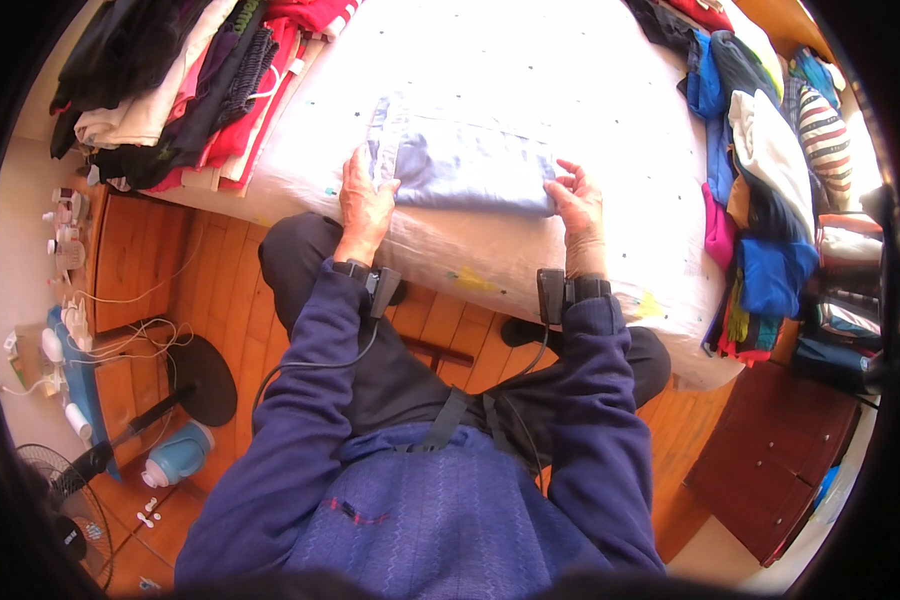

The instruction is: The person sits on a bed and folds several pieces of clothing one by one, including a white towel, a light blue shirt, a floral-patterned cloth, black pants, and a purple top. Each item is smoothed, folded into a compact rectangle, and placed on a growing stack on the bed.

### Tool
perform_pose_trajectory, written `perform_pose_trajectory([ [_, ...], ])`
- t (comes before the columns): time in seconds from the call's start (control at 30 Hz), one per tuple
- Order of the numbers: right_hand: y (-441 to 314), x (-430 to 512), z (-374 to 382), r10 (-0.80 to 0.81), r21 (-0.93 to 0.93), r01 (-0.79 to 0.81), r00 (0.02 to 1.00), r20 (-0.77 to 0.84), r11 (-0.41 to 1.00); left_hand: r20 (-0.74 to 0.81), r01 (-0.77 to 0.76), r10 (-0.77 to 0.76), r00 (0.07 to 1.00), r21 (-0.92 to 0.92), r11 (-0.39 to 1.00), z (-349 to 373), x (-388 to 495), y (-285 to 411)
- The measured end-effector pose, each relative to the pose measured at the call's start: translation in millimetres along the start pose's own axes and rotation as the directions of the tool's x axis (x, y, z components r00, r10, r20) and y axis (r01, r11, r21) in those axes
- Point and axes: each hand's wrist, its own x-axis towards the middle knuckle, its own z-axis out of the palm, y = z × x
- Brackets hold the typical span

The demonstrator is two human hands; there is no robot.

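A light blue garment (472, 161), folded into a flat rectangle, lies near the front edge of the bed (615, 135). At its left end, my left hand (366, 196) holds the side, with the thumb over the front corner and the fingers along the edge. My right hand (579, 199) pinches the right end near the front corner between thumb and fingers. The garment's underside is hidden.
Piled clothes (195, 90) cover the bed's left side; more stacked clothes (765, 165) line the right. A dark red cabinet (772, 450) stands at lower right. On the left are a fan (67, 517), a blue jug (180, 454) and loose cables (146, 337).
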Motion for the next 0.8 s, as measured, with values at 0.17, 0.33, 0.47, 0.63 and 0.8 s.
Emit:
perform_pose_trajectory([
  [0.17,32,-26,-2,0.047,-0.009,-0.049,0.989,-0.142,0.999,0.076,0.122,-0.114,0.991,-0.125,0.985,-4,14,-1],
  [0.33,43,-74,-21,0.047,0.194,-0.034,0.997,-0.059,0.98,0.359,0.46,-0.35,0.865,-0.292,0.838,-12,44,6],
  [0.47,57,-110,-32,0.115,0.375,-0.098,0.993,-0.022,0.922,0.614,0.756,-0.481,0.625,-0.323,0.569,-17,49,23],
  [0.63,76,-157,-53,0.16,0.32,-0.161,0.987,0.029,0.934,0.623,0.677,-0.266,0.736,-0.669,0.307,-27,25,73],
  [0.8,91,-173,-69,0.245,0.361,-0.213,0.969,-0.044,0.908,0.482,0.508,-0.17,0.859,-0.769,0.387,-52,54,159],
])
